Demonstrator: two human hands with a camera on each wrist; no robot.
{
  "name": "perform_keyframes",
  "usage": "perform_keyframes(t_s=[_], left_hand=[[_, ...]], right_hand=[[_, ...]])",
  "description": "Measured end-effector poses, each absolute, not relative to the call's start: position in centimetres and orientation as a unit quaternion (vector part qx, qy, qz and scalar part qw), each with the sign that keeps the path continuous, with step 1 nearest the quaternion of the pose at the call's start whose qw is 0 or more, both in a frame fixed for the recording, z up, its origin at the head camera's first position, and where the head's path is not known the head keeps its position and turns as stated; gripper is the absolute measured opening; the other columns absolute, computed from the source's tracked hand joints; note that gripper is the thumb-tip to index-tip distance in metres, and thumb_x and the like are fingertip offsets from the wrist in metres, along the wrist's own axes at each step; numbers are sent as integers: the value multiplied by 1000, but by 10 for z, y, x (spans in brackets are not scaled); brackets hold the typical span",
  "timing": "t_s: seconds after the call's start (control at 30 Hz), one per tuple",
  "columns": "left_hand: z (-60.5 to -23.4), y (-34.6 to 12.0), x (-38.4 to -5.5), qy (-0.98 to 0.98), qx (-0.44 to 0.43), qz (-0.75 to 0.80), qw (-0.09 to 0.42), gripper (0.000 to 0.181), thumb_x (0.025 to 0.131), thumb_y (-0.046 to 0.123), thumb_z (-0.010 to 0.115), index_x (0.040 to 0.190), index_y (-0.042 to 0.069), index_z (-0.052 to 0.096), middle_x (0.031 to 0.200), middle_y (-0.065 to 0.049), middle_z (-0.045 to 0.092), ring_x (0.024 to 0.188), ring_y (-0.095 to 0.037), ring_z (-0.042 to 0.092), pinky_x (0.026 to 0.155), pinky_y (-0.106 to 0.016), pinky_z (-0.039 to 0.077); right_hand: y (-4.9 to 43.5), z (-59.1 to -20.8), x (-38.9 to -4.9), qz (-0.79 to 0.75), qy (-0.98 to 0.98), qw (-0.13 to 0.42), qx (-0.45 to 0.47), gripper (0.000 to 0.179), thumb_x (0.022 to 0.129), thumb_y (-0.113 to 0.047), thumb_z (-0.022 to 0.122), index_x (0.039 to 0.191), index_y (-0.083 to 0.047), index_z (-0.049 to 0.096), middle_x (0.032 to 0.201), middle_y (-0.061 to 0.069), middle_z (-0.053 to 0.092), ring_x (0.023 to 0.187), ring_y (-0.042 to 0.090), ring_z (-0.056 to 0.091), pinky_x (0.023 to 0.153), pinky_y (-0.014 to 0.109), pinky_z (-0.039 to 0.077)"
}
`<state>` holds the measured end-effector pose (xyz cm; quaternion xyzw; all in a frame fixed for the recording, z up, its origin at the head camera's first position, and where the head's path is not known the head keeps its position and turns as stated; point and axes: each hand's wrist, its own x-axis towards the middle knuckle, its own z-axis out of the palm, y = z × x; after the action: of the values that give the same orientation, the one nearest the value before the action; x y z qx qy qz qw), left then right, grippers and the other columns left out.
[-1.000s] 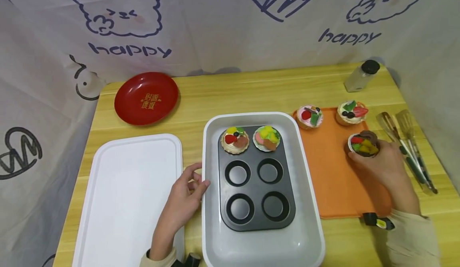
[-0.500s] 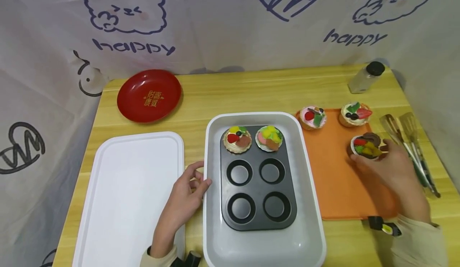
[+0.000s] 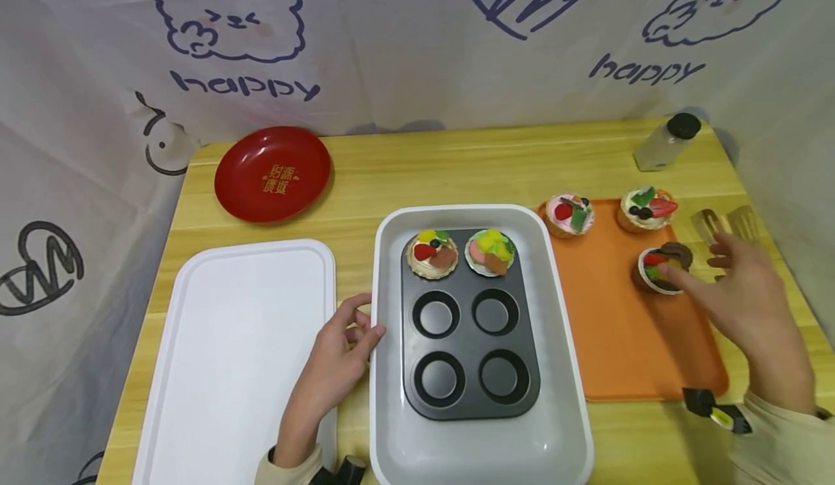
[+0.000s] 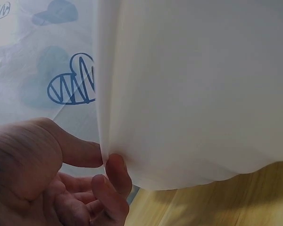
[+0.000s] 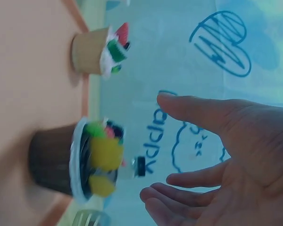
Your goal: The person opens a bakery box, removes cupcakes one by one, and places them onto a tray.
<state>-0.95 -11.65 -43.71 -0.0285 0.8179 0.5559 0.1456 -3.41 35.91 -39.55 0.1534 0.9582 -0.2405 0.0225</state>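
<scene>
A deep white tray (image 3: 483,456) holds a grey muffin tin (image 3: 468,405), whose two back cups carry fruit-topped cupcakes (image 3: 433,254). My left hand (image 3: 339,354) pinches the tray's left rim between thumb and finger. On the orange tray (image 3: 613,340) stands a dark chocolate cupcake (image 3: 652,282) with yellow and red fruit pieces, upright. My right hand (image 3: 750,293) hovers just above and right of it, fingers apart, partly covering it in the head view. In the right wrist view a gap shows between the fingers and the chocolate cupcake (image 5: 52,160).
Two more cupcakes, one pink-topped (image 3: 569,215) and one white-topped (image 3: 647,209), sit at the orange tray's back edge. Metal utensils (image 3: 707,224) lie partly behind the right hand. A black-capped jar (image 3: 659,151), red plate (image 3: 272,173) and flat white tray (image 3: 241,362) surround these.
My right hand has let go of the chocolate cupcake and drawn back up and to the right. The cupcake stays on the orange tray. My left hand keeps its hold on the rim.
</scene>
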Motion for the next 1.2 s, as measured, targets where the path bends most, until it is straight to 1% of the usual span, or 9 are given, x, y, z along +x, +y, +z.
perform_keyframes(t_s=[0.33,0.37,0.43,0.53,0.6,0.67,0.73,0.97,1.2], left_hand=[[-438,-117,-9,816,-28,559,144,45,95,7,66,138,7,52,93,-8,55,71,-14,60,60,-25,48],[-438,-117,-9,816,-28,559,144,45,95,7,66,138,7,52,93,-8,55,71,-14,60,60,-25,48],[-438,-117,-9,816,-28,560,144,45,95,6,66,138,7,52,93,-8,55,72,-14,60,60,-25,49],[-438,-117,-9,814,-30,561,145,45,95,6,66,138,7,52,93,-8,55,72,-15,60,61,-25,49],[-438,-117,-9,814,-31,562,144,45,95,6,66,138,8,52,93,-8,55,72,-15,60,61,-25,49],[-438,-116,-9,812,-30,564,144,45,95,6,66,138,8,52,93,-8,55,73,-15,60,61,-25,49],[-438,-116,-9,812,-30,564,143,44,95,6,66,137,8,53,93,-8,55,73,-15,60,61,-25,49],[-438,-116,-9,810,-31,567,146,45,95,6,66,138,8,52,93,-8,54,74,-17,61,61,-25,49],[-438,-117,-8,807,-30,572,144,45,95,6,66,138,8,52,93,-8,55,74,-17,61,61,-25,49]], right_hand=[[329,-379,-53,-250,960,-8,123,87,91,-40,72,148,11,32,132,40,44,114,56,47,87,66,42],[325,-376,-56,-257,960,-11,113,85,91,-39,73,148,11,33,132,39,44,112,55,49,86,65,43],[318,-372,-61,-266,960,-15,91,84,90,-39,74,147,10,37,131,37,47,111,52,51,83,57,46],[305,-368,-68,-285,956,-20,62,80,89,-37,76,144,9,41,129,34,49,111,49,51,84,54,45],[295,-366,-72,-288,956,-15,53,81,88,-38,76,144,9,41,129,33,49,114,48,49,88,56,43],[284,-365,-75,-293,955,-6,45,82,88,-38,76,145,9,39,129,33,48,116,50,48,93,64,39],[273,-364,-78,-296,954,6,38,84,88,-37,76,147,9,37,131,32,47,118,50,48,94,66,39],[242,-352,-85,-303,953,14,-1,88,86,-39,79,149,5,36,135,28,45,117,45,45,92,63,41],[214,-357,-94,-296,954,43,-14,88,85,-40,79,148,5,37,136,27,44,112,44,49,89,61,48]])
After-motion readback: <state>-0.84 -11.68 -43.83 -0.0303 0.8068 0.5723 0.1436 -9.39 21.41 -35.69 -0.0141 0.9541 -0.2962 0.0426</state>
